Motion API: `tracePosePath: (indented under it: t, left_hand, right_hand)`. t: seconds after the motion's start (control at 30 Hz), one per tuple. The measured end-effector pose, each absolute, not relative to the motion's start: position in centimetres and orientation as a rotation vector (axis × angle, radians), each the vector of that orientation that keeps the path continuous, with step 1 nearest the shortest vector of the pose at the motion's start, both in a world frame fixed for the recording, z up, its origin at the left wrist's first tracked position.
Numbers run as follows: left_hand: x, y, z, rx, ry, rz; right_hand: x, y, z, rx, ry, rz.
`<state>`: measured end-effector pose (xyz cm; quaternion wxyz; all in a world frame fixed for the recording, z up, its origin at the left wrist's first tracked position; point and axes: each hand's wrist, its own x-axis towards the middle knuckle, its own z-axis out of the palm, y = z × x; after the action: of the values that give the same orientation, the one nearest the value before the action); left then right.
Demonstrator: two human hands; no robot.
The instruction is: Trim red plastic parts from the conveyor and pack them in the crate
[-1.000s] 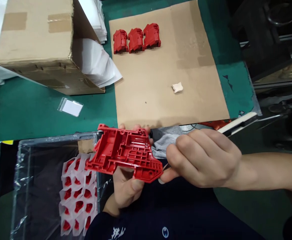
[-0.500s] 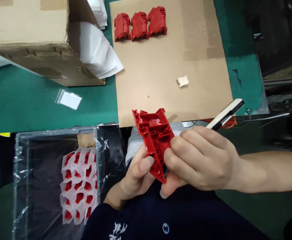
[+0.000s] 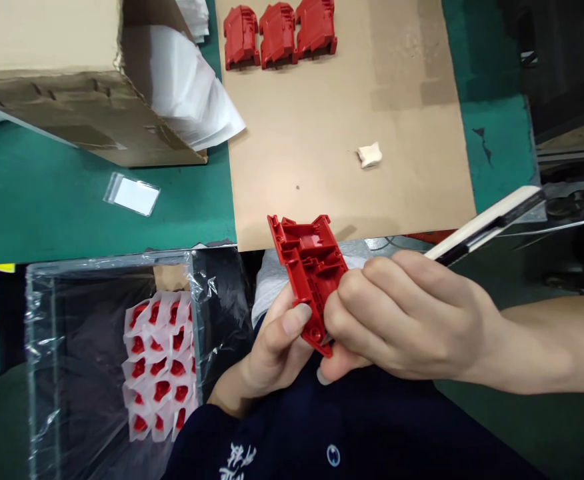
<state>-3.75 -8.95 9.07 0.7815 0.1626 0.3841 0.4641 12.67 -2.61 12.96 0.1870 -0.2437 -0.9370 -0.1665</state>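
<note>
Grip of the left hand (image 3: 277,343) is pinched on a red plastic part (image 3: 299,277), the thumb pressing one long side near its lower end. The part is held up at the near edge of the green table (image 3: 37,200), tilted, its ribbed hollow side facing the camera. The right hand (image 3: 402,317) is curled tightly around a slim tool (image 3: 487,223), whose white-and-black handle sticks out past the fist toward the table's near right corner. Its tip is mostly hidden by the fingers beside the part's lower end; I cannot tell whether it touches.

On the table, a cardboard sheet (image 3: 322,153) reaches the near edge. Three red parts (image 3: 278,35) stand in a row toward its far left corner, and a small cream piece (image 3: 370,155) lies nearer its right edge. Further left are a cardboard box (image 3: 47,40) with white sheets (image 3: 187,87) spilling out and a clear sleeve (image 3: 133,195). Below the table's near edge, a plastic-lined bin (image 3: 107,260) holds white pouches (image 3: 148,335) with red pieces (image 3: 162,390) inside.
</note>
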Motion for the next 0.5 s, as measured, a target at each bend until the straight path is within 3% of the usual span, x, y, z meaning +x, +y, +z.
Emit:
tracePosePath:
  t: [0.3,0.5]
  left_hand:
    - [-4.1,-9.7,8.3,0.334,0.976,1.022]
    - [-4.8,-11.4,5.1,0.31,1.092,1.207]
  right_hand:
    - [12.8,-2.3,12.9,-0.631,-2.608,-0.612]
    - [12.6,-2.3,12.7,-0.719,-2.565,-0.492]
